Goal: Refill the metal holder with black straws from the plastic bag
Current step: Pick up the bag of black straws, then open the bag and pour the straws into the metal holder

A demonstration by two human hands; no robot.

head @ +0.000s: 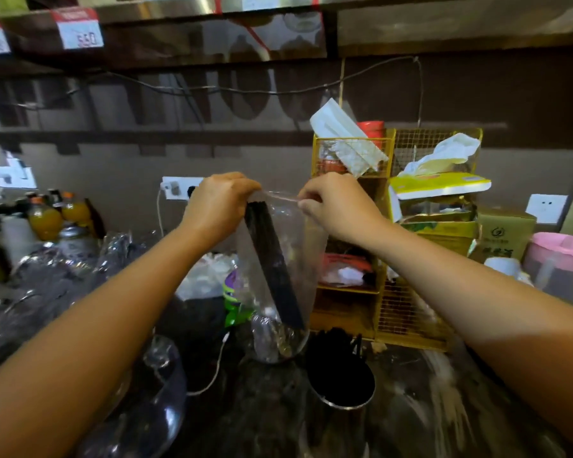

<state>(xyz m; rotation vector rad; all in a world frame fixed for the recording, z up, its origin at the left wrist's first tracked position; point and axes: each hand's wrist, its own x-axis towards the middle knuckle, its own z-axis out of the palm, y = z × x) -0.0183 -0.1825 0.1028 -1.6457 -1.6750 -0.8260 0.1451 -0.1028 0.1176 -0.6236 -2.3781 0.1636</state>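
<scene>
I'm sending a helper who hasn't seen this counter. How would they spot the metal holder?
Start at the yellow wire rack against the wall. On the dark counter in front stands the metal holder, a shiny cylinder with a few black straws inside; everything around it is clear plastic.

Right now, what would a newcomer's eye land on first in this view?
Dead centre, the left hand and right hand pinch the top of a clear plastic bag holding a slanted bundle of black straws. Just below stands the metal holder. Behind, at right, a yellow wire rack overflows with clutter.
</scene>
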